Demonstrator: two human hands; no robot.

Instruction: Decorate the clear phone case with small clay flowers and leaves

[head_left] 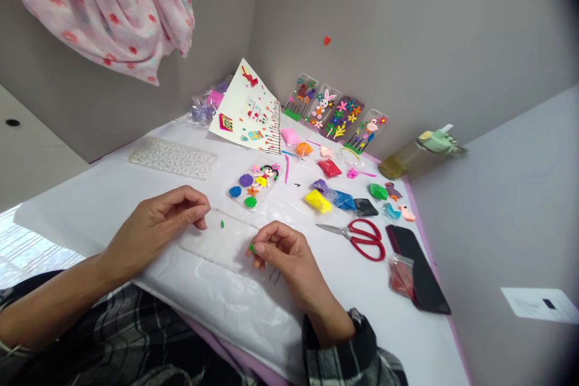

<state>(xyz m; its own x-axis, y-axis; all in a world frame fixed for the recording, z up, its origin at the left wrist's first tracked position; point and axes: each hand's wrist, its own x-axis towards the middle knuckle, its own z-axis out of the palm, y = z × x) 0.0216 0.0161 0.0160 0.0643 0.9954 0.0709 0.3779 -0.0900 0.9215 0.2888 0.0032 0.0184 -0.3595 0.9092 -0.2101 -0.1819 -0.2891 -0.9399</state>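
Between the thumb and forefinger of my right hand is a bit of green clay. My left hand is closed, thumb against curled fingers, at the far left corner of a clear flat sheet; whether it pinches anything is hidden. A small green clay piece lies on that sheet, between my hands. Just beyond stands out a clear phone case lying flat, decorated with a clay girl figure and coloured discs.
Red-handled scissors, a black phone and bagged red clay lie to the right. Several clay packets, like the yellow one, sit behind. Decorated cases lean on the wall near a bottle. A textured mould lies left.
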